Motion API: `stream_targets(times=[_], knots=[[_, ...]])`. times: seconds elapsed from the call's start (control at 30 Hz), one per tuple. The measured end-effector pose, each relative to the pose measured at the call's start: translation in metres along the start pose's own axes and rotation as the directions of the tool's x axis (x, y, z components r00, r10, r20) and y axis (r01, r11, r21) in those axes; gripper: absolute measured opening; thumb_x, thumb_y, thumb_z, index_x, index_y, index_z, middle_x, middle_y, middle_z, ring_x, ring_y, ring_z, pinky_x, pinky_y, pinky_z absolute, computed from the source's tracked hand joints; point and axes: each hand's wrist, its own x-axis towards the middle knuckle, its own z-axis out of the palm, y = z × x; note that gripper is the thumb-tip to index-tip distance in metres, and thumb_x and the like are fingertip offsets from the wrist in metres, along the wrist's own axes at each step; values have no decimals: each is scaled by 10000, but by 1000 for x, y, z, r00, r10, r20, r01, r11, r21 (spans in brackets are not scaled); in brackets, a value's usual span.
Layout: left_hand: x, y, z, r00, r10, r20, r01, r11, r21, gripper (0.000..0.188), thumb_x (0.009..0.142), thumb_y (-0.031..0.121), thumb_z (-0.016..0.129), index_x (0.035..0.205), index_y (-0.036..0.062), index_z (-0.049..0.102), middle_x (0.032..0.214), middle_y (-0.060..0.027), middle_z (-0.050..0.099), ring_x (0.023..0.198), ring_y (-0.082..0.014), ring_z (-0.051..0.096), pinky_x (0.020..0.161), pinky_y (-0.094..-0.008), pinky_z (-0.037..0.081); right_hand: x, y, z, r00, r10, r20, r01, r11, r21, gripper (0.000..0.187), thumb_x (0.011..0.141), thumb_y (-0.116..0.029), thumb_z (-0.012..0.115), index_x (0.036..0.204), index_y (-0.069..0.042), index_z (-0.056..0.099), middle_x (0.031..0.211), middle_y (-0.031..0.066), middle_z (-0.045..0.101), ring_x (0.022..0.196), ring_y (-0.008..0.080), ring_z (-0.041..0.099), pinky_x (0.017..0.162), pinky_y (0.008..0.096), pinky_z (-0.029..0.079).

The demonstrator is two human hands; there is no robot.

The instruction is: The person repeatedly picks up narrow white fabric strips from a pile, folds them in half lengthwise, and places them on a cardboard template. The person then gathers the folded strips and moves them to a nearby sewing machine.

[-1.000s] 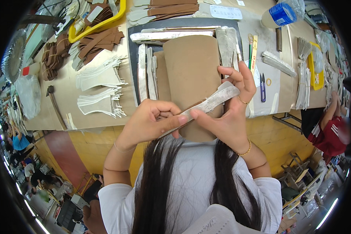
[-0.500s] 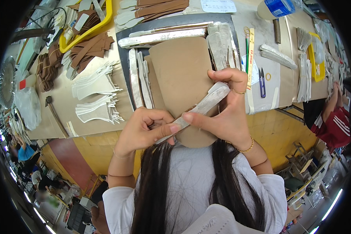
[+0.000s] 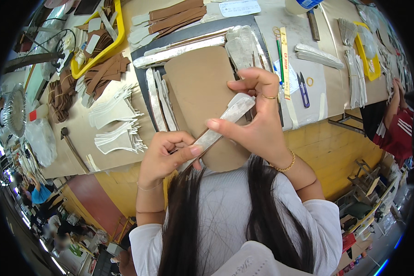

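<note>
A narrow whitish-grey strip (image 3: 227,116) with a brown edge lies slantwise in front of me, one rounded end up and right. My left hand (image 3: 170,154) pinches its lower end between thumb and curled fingers. Around the upper part, my right hand (image 3: 255,110) is spread in a wide curve; its thumb lies across the strip and its forefinger stands apart from it. Beneath both is a tan board (image 3: 200,78) with rounded ends, reaching over the table edge towards my body. More coated strips (image 3: 184,50) lie stacked along the board's far edge, with others (image 3: 158,101) at its left.
A dark mat (image 3: 145,76) lies under the stacks. To the right are a yellow ruler (image 3: 285,64), purple-handled thread snips (image 3: 303,89) and white strips (image 3: 319,55). Brown strips (image 3: 103,76), white cut pieces (image 3: 117,138), a hammer (image 3: 73,147) and a yellow tray (image 3: 119,37) are left.
The view has shifted slightly. My right thumb and forefinger have spread a little wider about the strip. My left hand keeps its pinch on the lower end.
</note>
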Motion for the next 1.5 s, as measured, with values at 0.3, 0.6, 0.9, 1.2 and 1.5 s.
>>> stream_targets(times=[0.3, 0.6, 0.9, 1.2, 1.5], knots=[[-6, 13, -22, 995, -16, 103, 10, 998, 58, 130, 841, 63, 674, 878, -59, 646, 675, -63, 666, 579, -66, 618, 474, -169, 378, 2, -3, -57, 991, 14, 131, -20, 999, 47, 255, 901, -280, 622, 969, -45, 695, 1081, 46, 502, 941, 149, 501, 852, 283, 403], [-2, 30, 1, 996, -92, -24, 95, 973, 211, 177, 872, 132, 671, 885, -44, 662, 632, -33, 641, 563, -49, 603, 459, -157, 371, -2, -22, -51, 958, -20, 286, 80, 976, -201, 257, 837, -273, 666, 913, -32, 710, 1101, 87, 534, 950, 190, 507, 850, 296, 413], [4, 33, 12, 1000, -11, -8, 12, 967, 256, 144, 864, 101, 671, 809, -32, 665, 656, -60, 660, 550, -51, 579, 483, -168, 385, -21, -39, -32, 913, -335, 233, 403, 832, -381, 204, 706, -30, 739, 835, -15, 581, 1016, 137, 571, 842, 292, 586, 701, 340, 495], [-2, 32, 10, 999, 33, 14, -35, 974, 224, 117, 825, 79, 707, 852, -33, 691, 643, -65, 671, 512, -14, 531, 436, -150, 333, -21, -59, -34, 859, -44, 510, 163, 968, -191, 243, 705, 8, 727, 850, -13, 533, 1189, 178, 588, 1026, 306, 629, 839, 344, 512], [-10, 29, 2, 999, 44, -6, -41, 968, 248, 113, 781, 31, 734, 857, -41, 693, 655, -77, 678, 523, -30, 566, 450, -154, 367, -13, -49, -31, 922, 172, 348, -161, 985, -60, 119, 838, -14, 645, 790, -13, 536, 1191, 188, 559, 1057, 231, 607, 915, 336, 463]])
